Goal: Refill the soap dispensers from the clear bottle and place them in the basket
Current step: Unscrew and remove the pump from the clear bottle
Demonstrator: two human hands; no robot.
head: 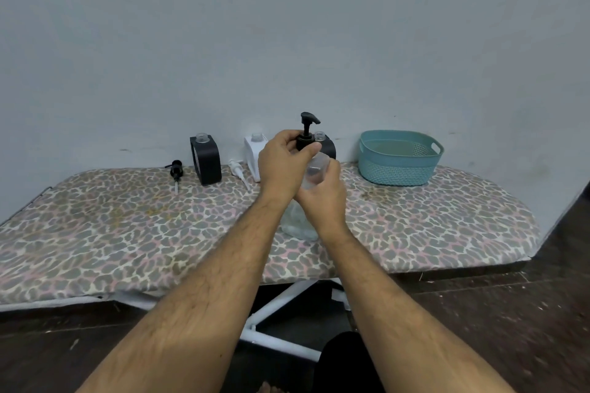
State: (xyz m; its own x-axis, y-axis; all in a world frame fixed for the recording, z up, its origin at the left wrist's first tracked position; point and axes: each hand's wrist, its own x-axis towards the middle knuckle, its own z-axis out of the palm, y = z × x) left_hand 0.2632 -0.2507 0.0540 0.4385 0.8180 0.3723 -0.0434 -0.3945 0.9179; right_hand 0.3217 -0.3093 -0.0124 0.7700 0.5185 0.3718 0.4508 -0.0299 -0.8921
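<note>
Two hands meet at centre of the board (127, 220), both busy w/ the clear bottle (300, 223). Bottle stands upright on the leopard-print cover; its lower body shows between the wrists. Right hand (322, 198) wraps the bottle's upper part, fingers curled round it. Left hand (281, 166) pinches the collar of the black pump (308, 131) at the bottle's neck, pump head sticking up at 12 o'clock of the hands. Can't tell if pump is screwed on or loose.

Behind, along the wall: black dispenser (206, 159) at approx 10 o'clock from the hands, open neck, no pump. White dispenser (253, 153) just left of the left hand, partly hidden, also uncapped. Third dispenser (325, 145), dark, mostly hidden behind the hands at 1 o'clock. Loose black pump (176, 171) lies at far 9 o'clock; loose white pump (238, 172) lies between black and white dispensers. Teal basket (399, 169) at 3 o'clock, well apart from the hands.
</note>
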